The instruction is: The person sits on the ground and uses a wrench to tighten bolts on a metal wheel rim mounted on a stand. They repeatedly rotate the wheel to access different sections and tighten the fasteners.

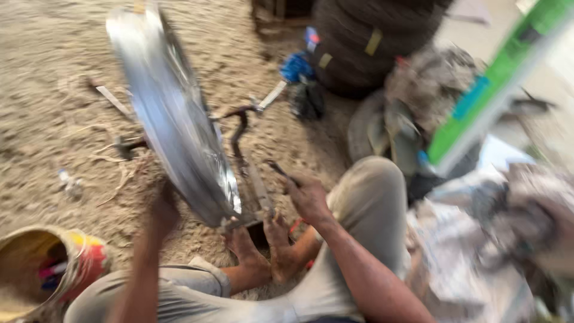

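Note:
A shiny metal wheel rim (173, 113) stands on edge over the sandy ground, blurred by motion. My left hand (164, 209) grips its lower edge from behind. My right hand (306, 196) is just right of the rim, holding a small dark tool (280, 170) by its end. A dark curved metal stand (242, 134) rises beside the rim. My bare feet (263, 245) press against the base under the rim, and my knees in grey trousers frame them.
A stack of dark tyres (365, 42) stands at the back. A yellow and red bucket (51, 263) lies at lower left. Rags and plastic bags (478, 239) pile up on the right, with a green board (496, 78) above. Small tools lie on the sand (113, 100).

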